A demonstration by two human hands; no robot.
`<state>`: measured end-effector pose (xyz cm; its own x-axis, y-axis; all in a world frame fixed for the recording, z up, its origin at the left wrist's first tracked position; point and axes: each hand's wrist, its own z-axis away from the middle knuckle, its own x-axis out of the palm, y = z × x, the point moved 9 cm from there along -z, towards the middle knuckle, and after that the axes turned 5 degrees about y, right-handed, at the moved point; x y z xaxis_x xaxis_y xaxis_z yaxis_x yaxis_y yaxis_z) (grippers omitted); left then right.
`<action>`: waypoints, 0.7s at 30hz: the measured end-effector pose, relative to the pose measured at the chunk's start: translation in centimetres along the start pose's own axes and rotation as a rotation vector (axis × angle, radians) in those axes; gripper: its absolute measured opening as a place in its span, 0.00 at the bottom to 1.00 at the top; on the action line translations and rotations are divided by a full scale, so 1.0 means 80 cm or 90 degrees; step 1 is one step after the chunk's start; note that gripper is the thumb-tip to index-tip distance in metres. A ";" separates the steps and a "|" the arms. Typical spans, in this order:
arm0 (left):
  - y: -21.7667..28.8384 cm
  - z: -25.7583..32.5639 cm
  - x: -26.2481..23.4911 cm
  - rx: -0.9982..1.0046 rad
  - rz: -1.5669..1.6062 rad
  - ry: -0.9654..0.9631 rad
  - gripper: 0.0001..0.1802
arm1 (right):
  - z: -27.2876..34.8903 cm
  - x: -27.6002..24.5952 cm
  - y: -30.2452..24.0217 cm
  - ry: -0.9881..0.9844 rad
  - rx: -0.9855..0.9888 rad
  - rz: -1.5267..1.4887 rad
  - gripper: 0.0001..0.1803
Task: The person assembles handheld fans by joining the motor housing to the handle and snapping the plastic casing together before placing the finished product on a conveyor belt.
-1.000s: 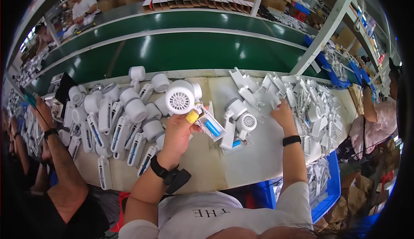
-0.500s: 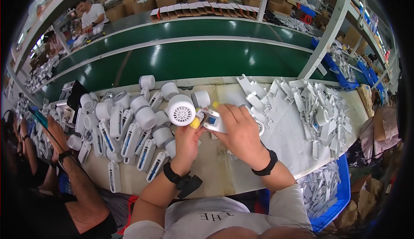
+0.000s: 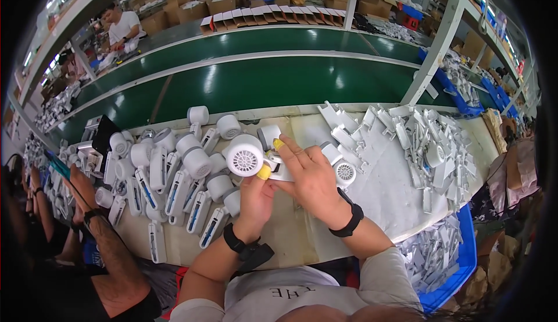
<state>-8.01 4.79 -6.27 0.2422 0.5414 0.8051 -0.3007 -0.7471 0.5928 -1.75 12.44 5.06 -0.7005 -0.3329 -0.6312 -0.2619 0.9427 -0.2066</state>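
Near edge: person's torso in a white shirt [image 3: 290, 299], both forearms coming up from it. Left wrist has a black watch [image 3: 241, 246], right wrist a black band [image 3: 350, 222]. Left hand [image 3: 254, 197] grips the handle of a white dryer [image 3: 247, 156] from below, fingers curled shut around it, thumb with a yellow cot [image 3: 264, 172] pressed on the handle. Right hand [image 3: 311, 176] lies flat over the handle from the right, fingers pressed together on top of it, index tip in a yellow cot [image 3: 279, 144]; whether it pinches a separate part I cannot tell. Dryer sits over the middle of the bench [image 3: 302, 238], round grille facing the camera, held just above the surface. Just right of the hands, another dryer [image 3: 343, 171] lies on the bench, partly hidden. Left of the hands: rows of finished white dryers [image 3: 168, 176] lying close together. Near left: another person's arm [image 3: 102, 235] with a dark wristband. Right: heap of white shell parts [image 3: 424, 147]; near right, a blue bin [image 3: 459, 264] with more parts. Far: two green conveyor belts [image 3: 279, 83], then cardboard boxes [image 3: 244, 5] and a seated worker [image 3: 125, 28] far left.
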 end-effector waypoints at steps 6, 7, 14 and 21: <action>0.004 0.010 0.002 0.073 -0.034 0.045 0.15 | -0.001 0.008 -0.012 -0.008 -0.014 0.044 0.41; 0.008 0.009 0.001 0.101 -0.068 0.074 0.15 | 0.000 0.010 -0.016 0.001 -0.029 0.026 0.41; 0.074 0.011 0.018 0.201 -0.146 0.000 0.16 | -0.008 -0.012 -0.009 -0.008 -0.015 -0.172 0.27; 0.086 0.012 0.030 0.183 -0.050 -0.043 0.17 | 0.032 0.038 0.032 -0.183 0.369 -0.635 0.16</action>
<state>-8.60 0.58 -0.31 0.3185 0.5814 0.7487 -0.0071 -0.7883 0.6152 -2.84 13.93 0.73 -0.1639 -0.9781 -0.1284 -0.2161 0.1626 -0.9627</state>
